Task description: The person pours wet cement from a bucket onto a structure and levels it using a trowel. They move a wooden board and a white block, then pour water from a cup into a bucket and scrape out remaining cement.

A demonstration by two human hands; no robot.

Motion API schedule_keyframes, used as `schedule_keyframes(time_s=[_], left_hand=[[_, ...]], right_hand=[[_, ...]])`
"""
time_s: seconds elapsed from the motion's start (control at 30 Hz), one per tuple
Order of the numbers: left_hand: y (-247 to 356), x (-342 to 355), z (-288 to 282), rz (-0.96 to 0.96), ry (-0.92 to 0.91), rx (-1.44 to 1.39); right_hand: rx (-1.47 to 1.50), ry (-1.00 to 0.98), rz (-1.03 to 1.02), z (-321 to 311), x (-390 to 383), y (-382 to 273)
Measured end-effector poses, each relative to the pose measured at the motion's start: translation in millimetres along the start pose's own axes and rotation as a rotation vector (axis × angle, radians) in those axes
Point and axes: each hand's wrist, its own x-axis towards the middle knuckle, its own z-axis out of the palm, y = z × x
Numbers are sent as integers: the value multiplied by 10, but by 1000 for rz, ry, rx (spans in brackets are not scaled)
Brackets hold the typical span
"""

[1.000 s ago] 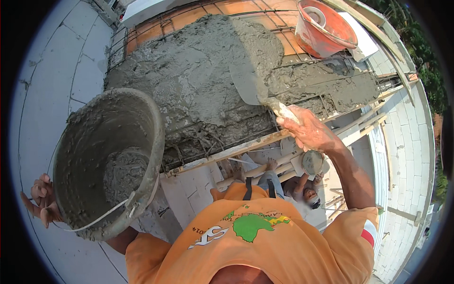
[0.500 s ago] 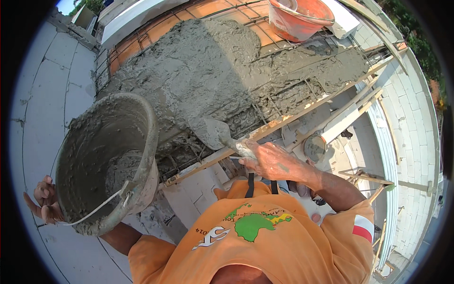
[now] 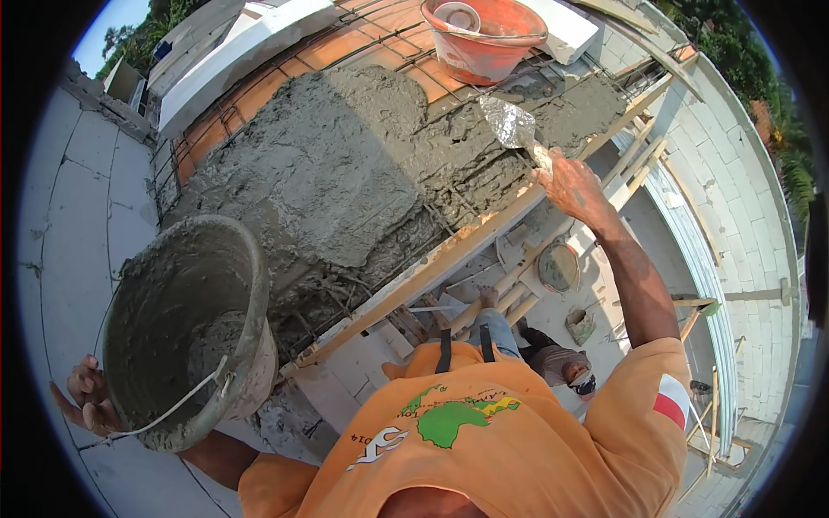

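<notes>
My right hand [image 3: 570, 183] grips the handle of a trowel [image 3: 511, 125]. Its shiny, mortar-smeared blade is over the wet concrete [image 3: 328, 173] at the right part of the beam form. At the left, a mortar-caked bucket [image 3: 259, 285] is tipped so its mouth faces me, with wet grey mix in the bottom. My left hand [image 3: 89, 399] is at the bucket's lower left side, fingers curled, by the end of its wire handle [image 3: 177, 401]. My left forearm passes behind the bucket, and the palm's contact is partly hidden.
An orange bucket [image 3: 484, 56] stands at the far side beside rebar [image 3: 380, 39]. A wooden form board [image 3: 414, 285] edges the concrete on my side. Below it, another person [image 3: 553, 354] is on a lower level, near a round pail [image 3: 559, 266]. Pale block walls rise left and right.
My right hand has swung the trowel right and away from me, from the near edge to over the right-hand concrete. The bucket and left hand sit slightly lower in view.
</notes>
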Motion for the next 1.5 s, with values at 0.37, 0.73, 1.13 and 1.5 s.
schedule_keyframes(time_s=[0.37, 0.73, 1.13, 1.5], left_hand=[[-3, 82, 97, -246, 175, -260], [-282, 201, 225, -11, -9, -212], [119, 400, 1055, -162, -48, -399], [645, 569, 2525, -354, -3, -727]], right_hand=[[97, 11, 59, 122, -182, 11], [621, -599, 137, -31, -300, -348], [429, -279, 222, -498, -135, 487], [896, -155, 477, -475, 262, 1259]])
